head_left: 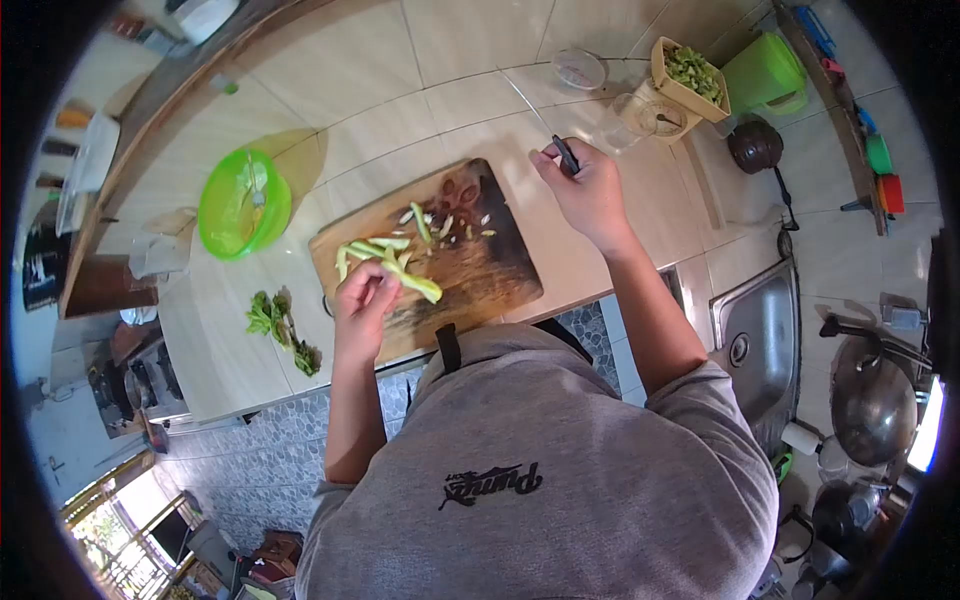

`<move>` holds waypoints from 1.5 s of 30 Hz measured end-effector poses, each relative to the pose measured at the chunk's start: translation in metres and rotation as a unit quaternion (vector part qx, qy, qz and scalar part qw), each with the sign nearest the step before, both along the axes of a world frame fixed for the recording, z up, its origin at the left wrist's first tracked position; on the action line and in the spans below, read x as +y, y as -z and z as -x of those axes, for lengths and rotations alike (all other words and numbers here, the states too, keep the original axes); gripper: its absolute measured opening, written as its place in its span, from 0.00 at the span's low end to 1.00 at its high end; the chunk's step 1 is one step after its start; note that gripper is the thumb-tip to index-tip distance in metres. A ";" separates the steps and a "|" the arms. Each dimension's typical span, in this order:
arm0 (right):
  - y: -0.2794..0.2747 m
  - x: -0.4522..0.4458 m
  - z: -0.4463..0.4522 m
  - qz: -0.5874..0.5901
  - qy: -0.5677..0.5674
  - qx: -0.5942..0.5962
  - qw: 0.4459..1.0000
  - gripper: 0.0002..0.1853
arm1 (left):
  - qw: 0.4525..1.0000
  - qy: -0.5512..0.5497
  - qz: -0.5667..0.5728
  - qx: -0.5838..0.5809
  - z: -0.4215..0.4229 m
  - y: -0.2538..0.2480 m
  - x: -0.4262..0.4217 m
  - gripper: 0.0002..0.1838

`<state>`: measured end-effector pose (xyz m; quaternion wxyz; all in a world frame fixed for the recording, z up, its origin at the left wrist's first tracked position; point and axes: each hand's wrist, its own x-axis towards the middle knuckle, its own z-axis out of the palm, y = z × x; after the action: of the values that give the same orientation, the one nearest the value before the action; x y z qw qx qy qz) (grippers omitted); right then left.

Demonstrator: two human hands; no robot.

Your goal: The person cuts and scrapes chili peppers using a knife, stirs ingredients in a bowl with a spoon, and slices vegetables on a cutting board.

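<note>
My left hand (365, 300) is over the left part of a wooden cutting board (470, 275), its fingers closed on a pale green vegetable piece (420, 287). More pale green strips (378, 244) lie beside those fingers. Small scraps (468, 228) are scattered on the board's darker upper part. Right of the board, my right hand (583, 190) is wrapped round the black handle of a knife (565, 154), whose thin blade points up and to the left, away from the board.
Left of the board are a green bowl (277, 205) with a utensil and leafy sprigs (268, 318). A scale (660, 115) bearing a container of chopped greens (692, 72) stands at the back right, near a green container (765, 72). At right is a metal sink (762, 320).
</note>
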<state>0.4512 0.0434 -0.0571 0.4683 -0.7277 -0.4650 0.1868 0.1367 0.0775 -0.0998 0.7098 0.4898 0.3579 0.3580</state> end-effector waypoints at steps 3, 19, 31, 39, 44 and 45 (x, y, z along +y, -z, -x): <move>0.028 0.013 -0.041 0.011 -0.024 0.020 0.999 0.11 | 0.997 -0.062 0.008 0.035 -0.020 0.001 -0.004 0.04; -0.017 0.028 -0.209 -0.091 0.066 -0.098 0.989 0.11 | 0.960 -0.276 0.036 -0.019 -0.053 -0.017 -0.040 0.02; -0.011 -0.009 -0.336 0.006 0.302 -0.301 0.904 0.17 | 0.980 -0.200 -0.004 -0.022 -0.091 -0.033 -0.038 0.03; 0.014 -0.010 -0.350 -0.026 0.253 -0.379 0.890 0.22 | 0.964 -0.167 0.096 -0.184 -0.089 -0.015 -0.049 0.14; -0.036 -0.022 -0.198 -0.115 0.059 -0.127 0.983 0.15 | 0.928 -0.133 0.153 -0.312 -0.103 -0.013 -0.058 0.12; -0.030 -0.028 -0.172 -0.102 -0.024 -0.011 0.994 0.12 | 0.925 -0.130 0.153 -0.324 -0.106 -0.013 -0.059 0.11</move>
<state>0.6229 0.0154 -0.0275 0.5303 -0.6668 -0.5043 0.1412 0.2423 0.0185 -0.0868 0.8008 0.1817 0.2194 0.5268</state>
